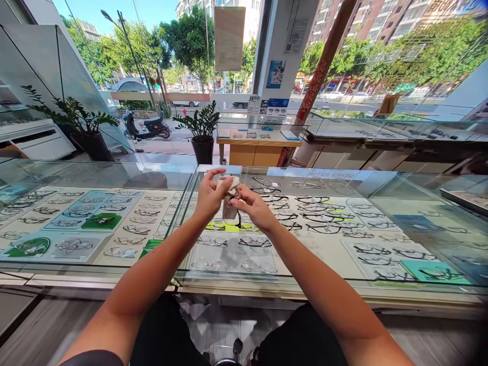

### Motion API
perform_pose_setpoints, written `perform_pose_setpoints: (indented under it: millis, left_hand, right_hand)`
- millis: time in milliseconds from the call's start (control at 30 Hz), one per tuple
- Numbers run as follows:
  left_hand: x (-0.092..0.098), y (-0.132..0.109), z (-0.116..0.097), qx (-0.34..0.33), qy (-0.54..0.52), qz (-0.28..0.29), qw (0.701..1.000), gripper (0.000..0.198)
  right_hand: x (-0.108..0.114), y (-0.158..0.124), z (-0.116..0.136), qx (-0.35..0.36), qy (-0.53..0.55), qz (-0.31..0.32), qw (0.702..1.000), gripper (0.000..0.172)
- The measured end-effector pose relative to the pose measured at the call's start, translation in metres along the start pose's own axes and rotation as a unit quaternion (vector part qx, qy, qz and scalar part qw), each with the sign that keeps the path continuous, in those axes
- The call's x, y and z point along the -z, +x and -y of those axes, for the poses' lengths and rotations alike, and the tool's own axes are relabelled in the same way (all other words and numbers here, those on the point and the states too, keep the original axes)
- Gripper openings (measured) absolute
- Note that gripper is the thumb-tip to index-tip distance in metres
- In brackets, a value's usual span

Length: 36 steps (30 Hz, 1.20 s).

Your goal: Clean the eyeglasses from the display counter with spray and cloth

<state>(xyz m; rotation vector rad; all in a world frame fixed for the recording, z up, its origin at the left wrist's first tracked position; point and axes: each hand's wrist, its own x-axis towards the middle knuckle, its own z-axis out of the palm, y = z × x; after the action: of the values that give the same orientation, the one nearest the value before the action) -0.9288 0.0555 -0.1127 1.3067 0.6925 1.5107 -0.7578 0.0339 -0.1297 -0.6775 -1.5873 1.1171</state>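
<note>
Above the glass counter, my left hand (209, 197) is closed around a beige cloth (230, 211), its thumb pressing on top and the index finger stretched out. The lower end of the cloth hangs between the two hands. Close beside it, my right hand (254, 207) pinches a pair of glasses (239, 219); a thin dark curved part shows below the fingers. The cloth and fingers cover most of the frame, so its lenses cannot be made out. Beneath both hands, rows of eyeglasses (255, 241) lie inside the glass display case (244, 277).
More frames lie on coloured trays in the left display case (91, 254). A potted plant (203, 132) and a wooden display cabinet (251, 152) stand beyond the counter, before the window. A dark flat item (465, 201) rests at the far right.
</note>
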Motion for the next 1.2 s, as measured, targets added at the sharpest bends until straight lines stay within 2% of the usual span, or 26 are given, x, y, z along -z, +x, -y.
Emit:
perform_pose_setpoints:
  millis: [100,233,400,533,733,867,933,1033,1100,1200]
  left_hand:
    - [0.004,0.004,-0.002,0.002,0.0,0.017,1.0,0.081]
    - [0.013,0.012,-0.004,0.029,-0.021,0.09,0.995,0.089]
    - [0.016,0.013,-0.007,0.033,-0.015,0.145,0.989,0.09]
    - [0.012,0.006,-0.007,0.014,0.01,0.122,0.992,0.091]
    - [0.004,0.0,-0.006,-0.01,0.031,0.051,0.998,0.075]
    - [0.009,0.005,-0.01,-0.037,0.053,0.037,0.997,0.067]
    - [0.015,0.011,-0.013,-0.064,0.071,0.005,0.995,0.06]
    - [0.026,0.019,-0.017,-0.065,0.134,-0.028,0.988,0.049]
    - [0.031,0.021,-0.018,-0.051,0.234,0.002,0.971,0.043]
    - [0.032,0.02,-0.018,-0.057,0.4,0.068,0.912,0.047]
  right_hand:
    - [0.0,0.0,0.001,-0.017,0.022,-0.019,0.999,0.04]
    - [0.005,0.003,0.0,-0.038,0.07,-0.06,0.995,0.041]
    - [0.004,0.003,-0.004,-0.113,0.16,-0.037,0.98,0.043]
    - [-0.003,0.001,-0.004,-0.121,0.195,-0.024,0.973,0.045]
    - [-0.012,-0.002,-0.001,-0.106,0.158,0.01,0.982,0.048]
    - [-0.007,-0.001,0.0,-0.082,0.132,-0.008,0.988,0.048]
    - [-0.001,0.0,0.003,-0.078,0.132,-0.02,0.988,0.045]
    - [0.01,0.002,0.009,-0.071,0.138,-0.05,0.987,0.041]
    - [0.017,0.004,0.013,-0.06,0.141,-0.071,0.986,0.039]
    - [0.024,0.006,0.017,-0.048,0.142,-0.095,0.984,0.038]
